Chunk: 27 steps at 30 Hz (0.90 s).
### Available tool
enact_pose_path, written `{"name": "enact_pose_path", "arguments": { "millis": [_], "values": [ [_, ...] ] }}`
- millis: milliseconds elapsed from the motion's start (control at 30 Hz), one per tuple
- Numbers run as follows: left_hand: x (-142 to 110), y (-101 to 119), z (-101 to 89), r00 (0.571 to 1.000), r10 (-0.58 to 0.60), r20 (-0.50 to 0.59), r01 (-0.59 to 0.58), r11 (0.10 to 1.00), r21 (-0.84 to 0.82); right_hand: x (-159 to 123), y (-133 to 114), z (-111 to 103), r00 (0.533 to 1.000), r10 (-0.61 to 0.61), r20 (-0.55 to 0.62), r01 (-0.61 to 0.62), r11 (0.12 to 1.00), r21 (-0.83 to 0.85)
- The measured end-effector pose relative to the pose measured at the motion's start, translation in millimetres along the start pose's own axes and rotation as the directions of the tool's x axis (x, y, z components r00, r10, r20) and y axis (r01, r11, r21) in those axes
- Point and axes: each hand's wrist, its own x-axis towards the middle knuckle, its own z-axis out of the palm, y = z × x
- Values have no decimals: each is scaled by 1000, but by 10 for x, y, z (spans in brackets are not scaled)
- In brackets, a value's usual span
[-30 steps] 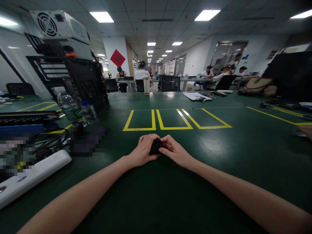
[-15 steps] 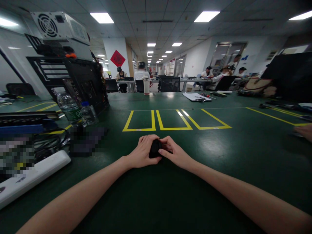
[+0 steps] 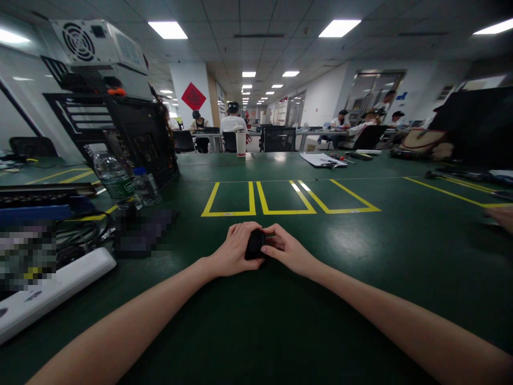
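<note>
Both my hands meet at the middle of the green table (image 3: 360,251), just in front of three yellow-taped rectangles (image 3: 280,198). My left hand (image 3: 234,248) curls round a small black object (image 3: 255,244) from the left. From the right, my right hand (image 3: 287,248) pinches the same object with thumb and fingers. The object is dark and rounded, and I cannot make out what it is. Both forearms rest low over the table.
At the left stand an open black computer case (image 3: 132,133), two water bottles (image 3: 116,182), a keyboard (image 3: 40,195), cables and a white power strip (image 3: 52,291). A white cup (image 3: 241,141) and a clipboard (image 3: 324,159) lie farther back. Another person's hand (image 3: 500,216) shows at the right edge. People sit at distant desks.
The black object has turned slightly between my fingers; both hands stay in the same spot. The hand at the right edge has shifted a little.
</note>
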Motion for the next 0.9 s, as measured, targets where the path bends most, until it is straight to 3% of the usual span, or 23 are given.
{"name": "enact_pose_path", "arguments": {
  "millis": [467, 633, 900],
  "values": [
    [-4, -11, -6, 1000, 9, 2, -9, 1000, -6, -5, -25, 2, 999, 15, -51, -18, 998, -67],
    [-10, -18, 1, 1000, 10, -1, -10, 1000, -8, -13, -29, -6, 1000, 9, 20, -9, 1000, -7],
    [-3, -11, -4, 1000, 15, -4, -15, 1000, -5, 10, 23, 3, 999, -15, -32, 17, 999, 33]
  ]
}}
